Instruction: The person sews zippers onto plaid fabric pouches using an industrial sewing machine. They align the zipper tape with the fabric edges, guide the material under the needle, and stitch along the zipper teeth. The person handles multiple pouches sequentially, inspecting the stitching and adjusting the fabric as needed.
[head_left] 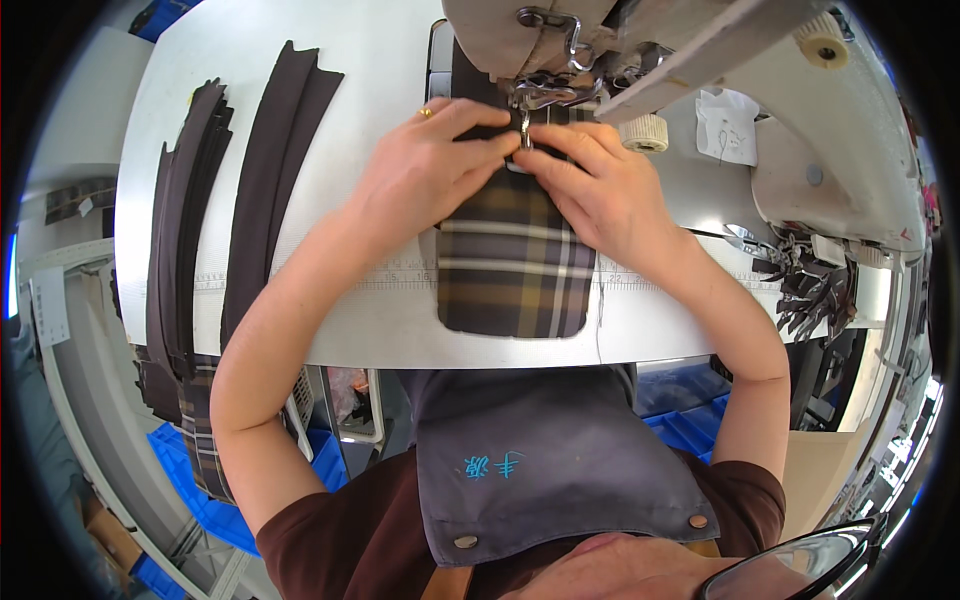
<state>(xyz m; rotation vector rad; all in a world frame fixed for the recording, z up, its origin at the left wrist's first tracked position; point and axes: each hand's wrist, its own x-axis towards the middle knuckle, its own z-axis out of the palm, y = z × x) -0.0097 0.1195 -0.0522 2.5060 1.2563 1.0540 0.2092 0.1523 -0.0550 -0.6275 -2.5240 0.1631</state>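
A brown, yellow and white plaid fabric piece (515, 285) with rounded near corners lies under the sewing machine's presser foot (526, 132). My left hand (430, 165) rests on its left side, fingers stretched out and slightly apart, tips close to the foot. From the right, my right hand (598, 185) lies on the same cloth, its fingers also extended, with thumb and forefinger tips at the foot's near end. Dark cloth shows beneath and behind the left fingers. What lies right under the fingertips is hidden.
Dark fabric strips (275, 180) and a stack of similar strips (185, 220) lie on the left of the white table. The machine head (560, 50) overhangs the far side. Thread snips (745, 240) and a heap of dark scraps (815, 290) sit at the right. Blue bins (210, 490) stand below.
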